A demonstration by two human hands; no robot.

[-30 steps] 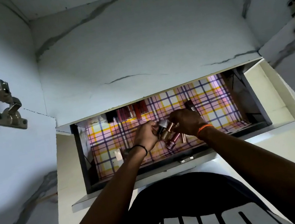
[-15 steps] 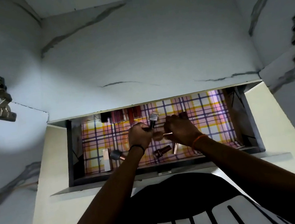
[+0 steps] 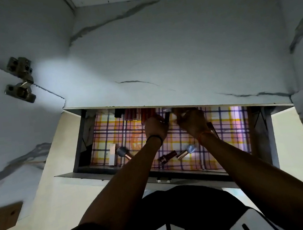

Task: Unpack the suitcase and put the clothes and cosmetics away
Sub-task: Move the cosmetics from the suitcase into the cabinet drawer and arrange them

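Note:
An open drawer (image 3: 115, 171) lined with plaid paper holds cosmetics. My left hand (image 3: 155, 127) is closed around a dark cosmetic tube (image 3: 167, 117) near the drawer's back edge. My right hand (image 3: 193, 121) is just right of it, fingers curled on a small item that is mostly hidden. A row of reddish lipstick tubes (image 3: 139, 114) stands along the back. Loose pieces lie toward the front: a silver-capped bottle (image 3: 124, 153), a white box (image 3: 113, 156), a dark red tube (image 3: 167, 157) and a copper tube with a pale cap (image 3: 186, 152).
The marble-patterned cabinet shelf (image 3: 177, 52) overhangs the drawer's back. A metal door hinge (image 3: 20, 79) is on the left cabinet wall. The drawer's front latch (image 3: 163, 179) sits near my torso. A wooden piece (image 3: 3, 216) shows at lower left.
Both hands have moved from the drawer's middle to its back edge by the lipstick row. A copper tube with a pale cap now lies loose at the front.

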